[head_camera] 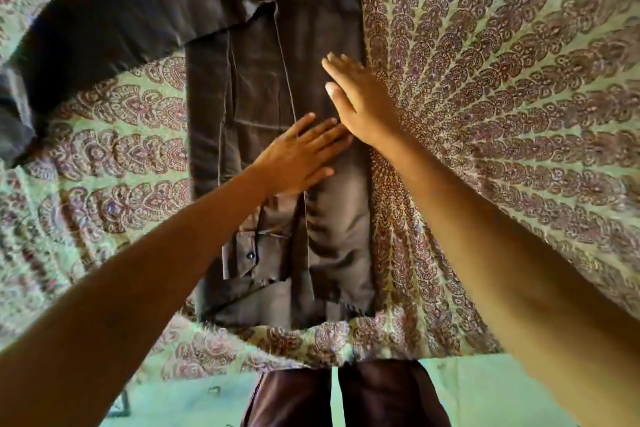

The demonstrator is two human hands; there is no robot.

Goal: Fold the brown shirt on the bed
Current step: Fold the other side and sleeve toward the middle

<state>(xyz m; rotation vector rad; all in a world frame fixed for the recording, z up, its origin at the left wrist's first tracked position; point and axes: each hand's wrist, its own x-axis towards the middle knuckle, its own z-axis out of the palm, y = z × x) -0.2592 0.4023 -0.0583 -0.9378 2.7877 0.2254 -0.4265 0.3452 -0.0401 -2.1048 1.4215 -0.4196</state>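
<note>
The brown shirt [256, 87] lies lengthwise on the bed, its right side folded in so that edge runs straight. One sleeve [104, 21] stretches out to the upper left. A buttoned cuff or pocket shows near the shirt's near end. My left hand [298, 159] lies flat on the middle of the shirt, fingers together and extended. My right hand [360, 104] rests flat on the shirt's right folded edge, just beyond the left hand, fingers pointing away from me. Neither hand grips any cloth.
The bed is covered by a green sheet [502, 97] with a maroon paisley print. Its near edge [311, 347] runs just below the shirt. My legs in dark trousers [346, 399] stand against it on a greenish floor.
</note>
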